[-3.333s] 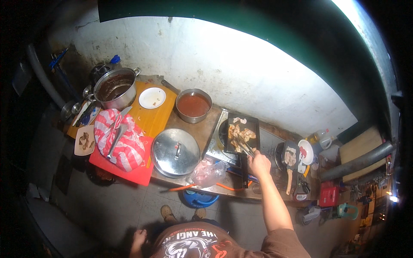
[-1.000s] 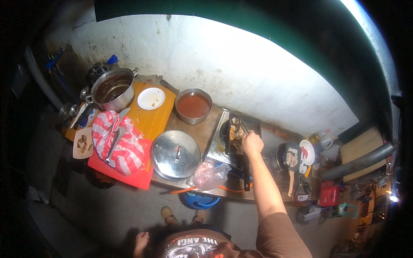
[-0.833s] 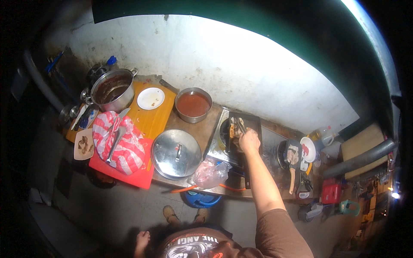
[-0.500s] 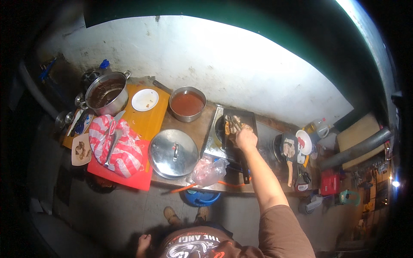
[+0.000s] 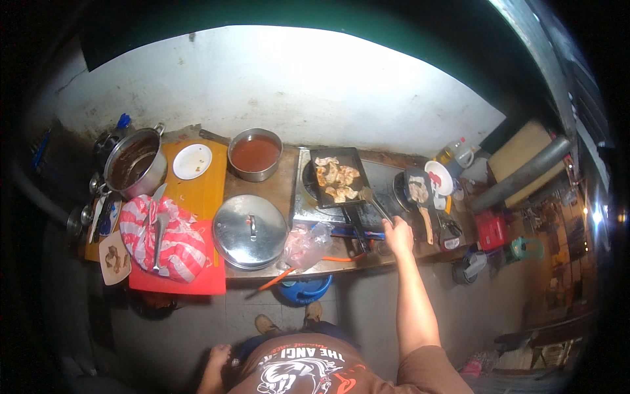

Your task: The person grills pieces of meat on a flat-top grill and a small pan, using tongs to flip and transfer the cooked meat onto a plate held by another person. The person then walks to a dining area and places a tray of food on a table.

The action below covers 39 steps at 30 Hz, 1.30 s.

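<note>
Meat (image 5: pixel 341 176) lies in pieces, some patchily browned, across the black pan (image 5: pixel 350 158) on the stove (image 5: pixel 308 213), towards the far side of the surface (image 5: pixel 271 190). The right grip (image 5: pixel 398 236) is closed around the tongs (image 5: pixel 376 205), whose tips sit at the pan's near right corner; whether they touch the rim is unclear. The left grip (image 5: pixel 220 355) hangs near left, well apart from the surface, fingers seemingly curled; I cannot tell if it holds anything. Step in hand looks like tending the frying pieces; any further turning calls for tips brought left over one piece, clear of the rim
</note>
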Available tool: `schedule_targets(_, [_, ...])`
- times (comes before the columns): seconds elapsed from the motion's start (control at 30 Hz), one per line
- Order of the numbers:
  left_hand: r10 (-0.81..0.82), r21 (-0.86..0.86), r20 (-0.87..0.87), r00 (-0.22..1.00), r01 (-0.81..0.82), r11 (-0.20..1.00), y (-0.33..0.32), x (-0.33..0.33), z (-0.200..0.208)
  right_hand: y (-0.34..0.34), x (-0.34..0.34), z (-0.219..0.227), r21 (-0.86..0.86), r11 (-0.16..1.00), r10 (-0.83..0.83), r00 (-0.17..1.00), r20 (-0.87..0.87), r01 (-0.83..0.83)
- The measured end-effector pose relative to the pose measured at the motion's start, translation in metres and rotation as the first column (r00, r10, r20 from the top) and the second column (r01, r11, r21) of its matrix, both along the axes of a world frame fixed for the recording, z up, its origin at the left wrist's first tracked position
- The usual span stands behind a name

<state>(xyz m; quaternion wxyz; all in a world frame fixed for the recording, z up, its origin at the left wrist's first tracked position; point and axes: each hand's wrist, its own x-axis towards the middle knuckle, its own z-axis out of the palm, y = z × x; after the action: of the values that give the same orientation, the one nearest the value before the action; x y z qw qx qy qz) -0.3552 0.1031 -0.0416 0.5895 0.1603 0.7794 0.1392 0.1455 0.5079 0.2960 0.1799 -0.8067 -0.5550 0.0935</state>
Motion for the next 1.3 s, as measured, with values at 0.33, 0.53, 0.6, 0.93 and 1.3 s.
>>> schedule_targets(0.33, [0.079, 0.247, -0.072, 0.994, -0.059, 0.967, 0.048, 0.005, 0.020, 0.073, 0.009, 0.006, -0.190, 0.960, 0.241, 0.954, 0.180, -0.207])
schedule_targets(0.53, [0.232, 0.100, -0.057, 0.971, -0.226, 0.969, 0.005, 0.090, 0.029, 0.083, 0.044, 0.007, -0.146, 0.952, 0.288, 0.948, 0.136, -0.268])
schedule_targets(0.6, [0.228, 0.084, -0.095, 0.969, -0.221, 0.972, -0.010, 0.120, 0.032, 0.079, 0.057, 0.011, -0.130, 0.953, 0.288, 0.954, 0.090, -0.275])
schedule_targets(0.93, [0.213, 0.119, -0.135, 0.968, -0.197, 0.973, 0.002, 0.200, 0.048, 0.082, 0.066, 0.002, -0.163, 0.808, 0.590, 0.773, 0.233, -0.567])
schedule_targets(1.3, [0.312, 0.229, -0.068, 0.948, -0.290, 0.929, 0.023, 0.199, 0.042, 0.097, 0.122, -0.011, -0.103, 0.934, 0.296, 0.904, -0.308, -0.341])
